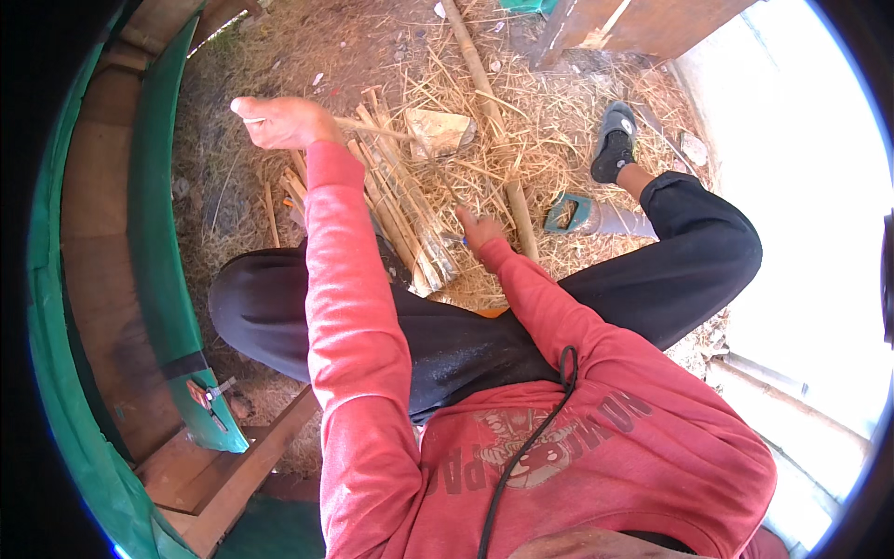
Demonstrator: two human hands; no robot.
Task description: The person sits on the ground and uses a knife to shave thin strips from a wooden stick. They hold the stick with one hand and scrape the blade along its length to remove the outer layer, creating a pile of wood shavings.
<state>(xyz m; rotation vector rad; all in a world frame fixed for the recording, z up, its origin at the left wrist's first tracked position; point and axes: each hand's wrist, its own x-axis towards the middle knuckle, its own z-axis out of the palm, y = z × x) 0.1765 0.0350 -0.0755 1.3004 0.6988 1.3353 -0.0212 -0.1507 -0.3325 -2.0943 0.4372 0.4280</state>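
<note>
My left hand (pixel 284 123) is raised at the upper left with its fingers closed. A thin straw-coloured strand (pixel 377 130) runs from it to the right, then appears to bend down toward my right hand (pixel 480 229). My right hand is low over the straw between my legs, its fingers curled; what they hold is hard to make out, and a small blue spot shows beside them. Between the hands a bundle of split wooden sticks (pixel 402 219) lies on the ground. A pale block of wood or stone (pixel 440 132) sits just beyond it.
A long wooden pole (pixel 480 74) crosses the straw. By my right leg lies a handsaw (pixel 573 214) with a green handle. A green-edged wooden panel (pixel 154 214) stands at the left, and a wooden board (pixel 643 28) at the far right. My shod foot (pixel 615 140) rests on the straw.
</note>
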